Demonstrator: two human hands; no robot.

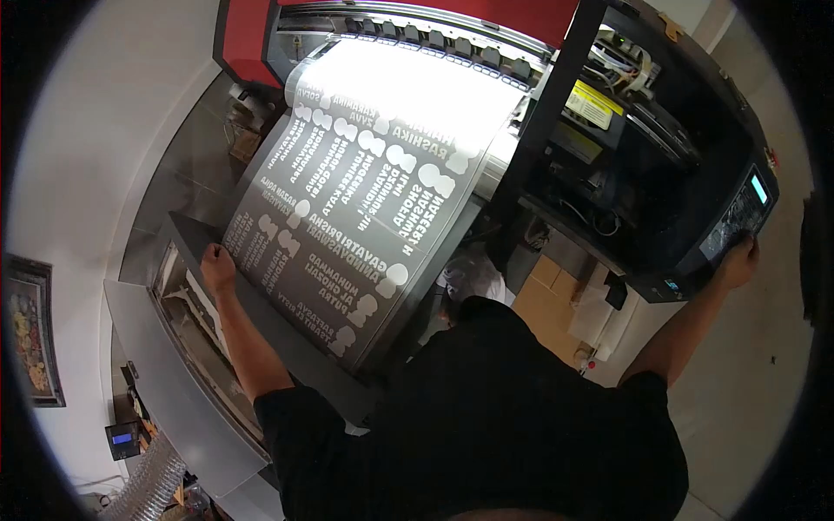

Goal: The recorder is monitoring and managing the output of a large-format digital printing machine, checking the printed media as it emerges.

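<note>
A wide-format printer point(521, 174) stands before me with a sheet of printed film point(321, 217) coming down out of it. White lettering and pale rounded shapes cover the film, and its upper part is brightly lit. My left hand point(218, 267) is closed at the film's left edge, over the dark sloping front panel point(321, 369); what its fingers hold, if anything, is hidden. At the printer's right end, my right hand point(740, 263) reaches to the control panel point(737, 221) with its small lit screen. Its fingers touch the panel's lower part and look stretched out, partly hidden.
Beside the left arm is a grey box-like unit point(187, 365) with an opening. Bubble wrap point(156, 482) lies at the lower left. Cardboard point(547, 304) and white rolls point(617, 321) lie below the printer's right side. A framed picture point(35, 330) hangs on the left wall.
</note>
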